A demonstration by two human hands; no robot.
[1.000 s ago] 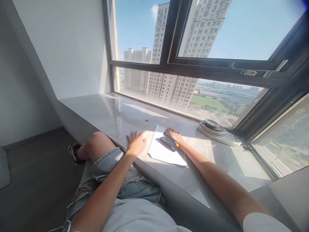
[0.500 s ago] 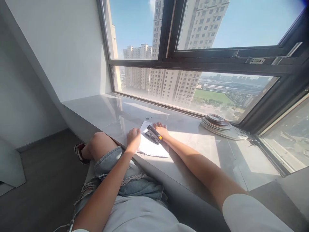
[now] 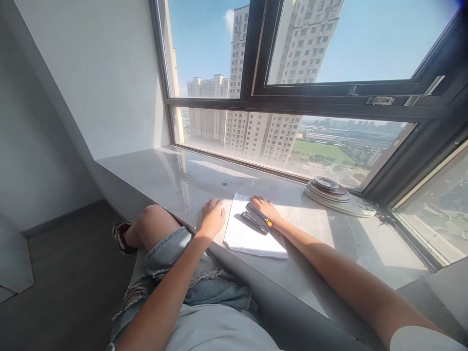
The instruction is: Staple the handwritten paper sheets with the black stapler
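Observation:
A black stapler [image 3: 256, 218] with an orange patch at one end lies on white sheets of paper [image 3: 252, 242], which rest on the grey window sill. My right hand [image 3: 266, 208] lies over the far right part of the paper, just beyond the stapler, its fingers stretched out. The stapler partly covers that palm, and whether the two touch I cannot tell. Left of the paper, my left hand [image 3: 212, 217] rests on the sill with nothing visible in it, fingers loosely extended and thumb toward the sheets.
A stack of plates [image 3: 327, 195] stands at the right by the window frame [image 3: 292, 105]. A tiny dark piece [image 3: 224, 184] lies beyond the paper. My bent knee [image 3: 155, 219] is against the sill's front edge on the left.
The paper, with the stapler on it, has shifted right and slightly nearer along with my right hand. My left hand is now apart from the paper's left edge. The view has tilted a little.

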